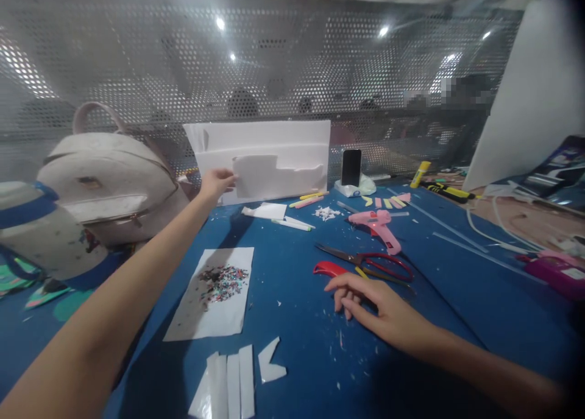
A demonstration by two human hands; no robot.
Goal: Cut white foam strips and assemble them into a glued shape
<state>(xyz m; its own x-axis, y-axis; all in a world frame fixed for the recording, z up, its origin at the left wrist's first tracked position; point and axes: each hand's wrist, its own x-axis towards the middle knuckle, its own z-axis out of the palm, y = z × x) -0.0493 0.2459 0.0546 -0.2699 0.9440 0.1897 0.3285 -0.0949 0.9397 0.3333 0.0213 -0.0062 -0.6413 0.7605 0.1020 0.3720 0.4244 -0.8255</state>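
My left hand (pixel 218 183) reaches out to the back of the blue table, its fingertips pinched at the left edge of a cut white foam or paper sheet (pixel 260 176). Behind that piece, larger white sheets (pixel 265 136) stand upright against the mesh. My right hand (pixel 372 303) rests on the table with loosely bent fingers and nothing in them. Just beyond it are a red-handled cutter (pixel 328 268) and scissors with red handles (pixel 386 265). A pink glue gun (pixel 378 227) lies farther back.
White paper (pixel 187 321) holds colourful bits; white strips (pixel 233 376) lie nearer. A phone (pixel 351 167) stands upright at the back, with markers (pixel 308 200) to its left. A backpack (pixel 109 175) and bottle (pixel 59 230) stand left. Clear glue sticks (pixel 450 227) and a cable (pixel 448 309) lie right.
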